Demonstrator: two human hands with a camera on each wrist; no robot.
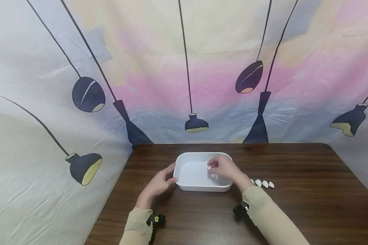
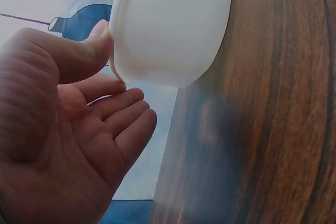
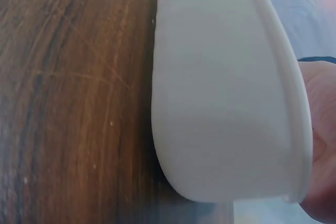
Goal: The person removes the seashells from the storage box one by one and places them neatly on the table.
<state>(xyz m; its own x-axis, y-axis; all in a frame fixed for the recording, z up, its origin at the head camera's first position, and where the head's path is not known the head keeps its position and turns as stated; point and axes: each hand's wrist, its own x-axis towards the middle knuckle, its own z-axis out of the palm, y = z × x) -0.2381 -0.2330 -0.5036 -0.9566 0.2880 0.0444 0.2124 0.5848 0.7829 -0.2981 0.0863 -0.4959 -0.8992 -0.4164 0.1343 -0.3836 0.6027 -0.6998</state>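
Note:
A white rectangular dish (image 1: 194,170) with a raised rim stands on the wooden table. At its left end my left hand (image 1: 160,182) holds the rim between thumb and index finger; in the left wrist view the other fingers (image 2: 134,132) extend below the corner, apart from the dish. Over the dish's right side, my right hand (image 1: 225,167) pinches a small white oval piece (image 1: 209,167). Another small white piece (image 1: 213,176) lies on the dish floor beneath that hand. The right wrist view shows mostly the dish's outer wall (image 3: 226,93), which hides the right fingertips.
Several small white teardrop-shaped pieces (image 1: 265,184) lie in a row on the table right of the dish, partly behind the right forearm. The dark brown table (image 1: 309,204) ends at a printed cloth backdrop (image 1: 214,68) behind it.

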